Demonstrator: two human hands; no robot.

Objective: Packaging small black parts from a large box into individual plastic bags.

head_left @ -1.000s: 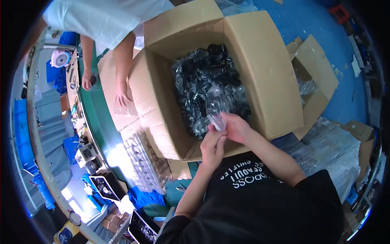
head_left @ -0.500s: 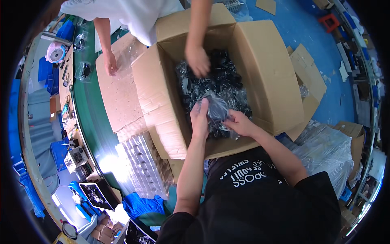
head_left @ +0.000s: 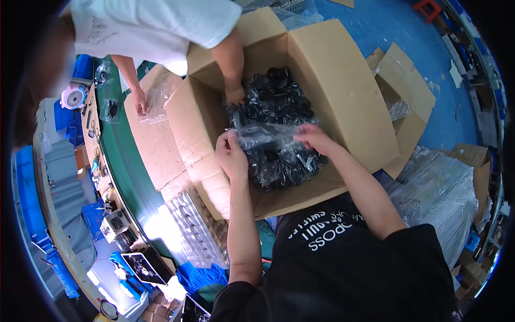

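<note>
Over the cardboard box, a clear plastic bag is stretched sideways between my two hands. My left hand pinches its left end, while the fingers of my right hand close on the right end. Whether anything is inside the bag is hard to tell against the dark background. Below lie many black parts in clear bags, heaped in the box. A co-worker's hand reaches into the box at its far left. Their other hand touches clear plastic on a cardboard sheet.
Left of the box are the cardboard sheet, a stack of moulded trays and a green conveyor belt. To the right stand a plastic-wrapped stack and loose cardboard on the blue floor. A pink fan sits far left.
My hands have moved apart, and the bag, earlier bunched around a dark round part, is now drawn out sideways. The co-worker's arm has moved left and deeper into the box.
</note>
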